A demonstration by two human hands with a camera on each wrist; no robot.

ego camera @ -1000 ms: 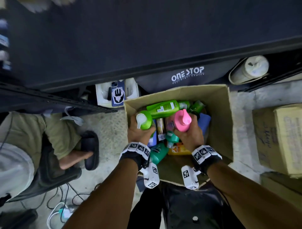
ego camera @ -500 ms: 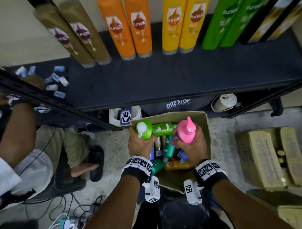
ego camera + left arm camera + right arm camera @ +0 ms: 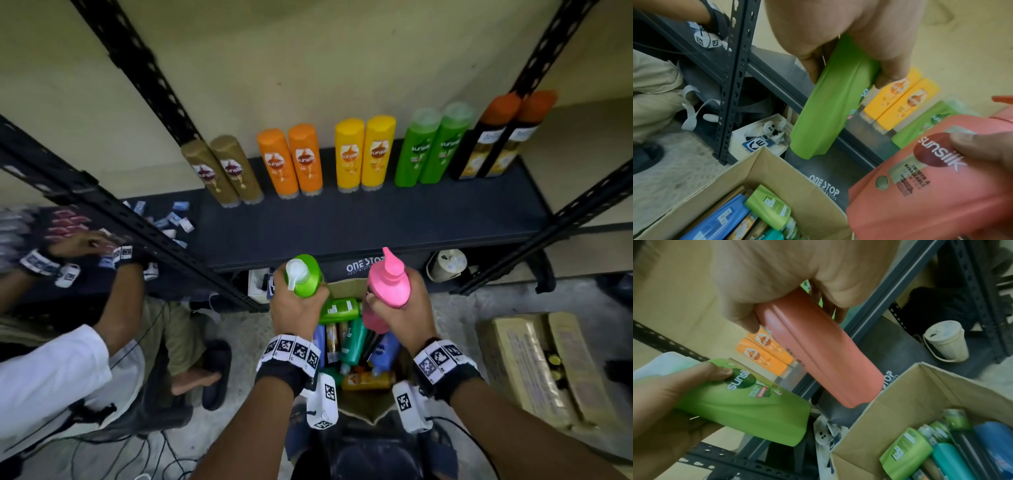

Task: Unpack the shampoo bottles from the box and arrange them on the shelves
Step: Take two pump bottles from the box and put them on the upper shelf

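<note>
My left hand (image 3: 297, 310) grips a green pump bottle (image 3: 304, 275) with a white pump head, upright above the cardboard box (image 3: 774, 172). My right hand (image 3: 404, 317) grips a pink pump bottle (image 3: 388, 279) beside it. Both bottles hang just in front of the dark shelf (image 3: 359, 222). In the left wrist view the green bottle (image 3: 830, 113) sits in my fingers, with the pink bottle (image 3: 920, 186) at lower right. In the right wrist view the pink bottle (image 3: 818, 356) sits in my grip, the green bottle (image 3: 748, 410) at left. The box (image 3: 920, 394) holds several more bottles.
Brown, orange, yellow, green and black bottles (image 3: 342, 157) stand in pairs along the back of the shelf. Another person's hands (image 3: 85, 246) work on the shelf at left among small sachets. A black upright (image 3: 137, 222) crosses left. More cartons (image 3: 541, 363) lie right.
Both hands have lifted the green and pink bottles up out of the box toward the shelf front. My head has tilted up, bringing the shelf and its row of bottles into view.
</note>
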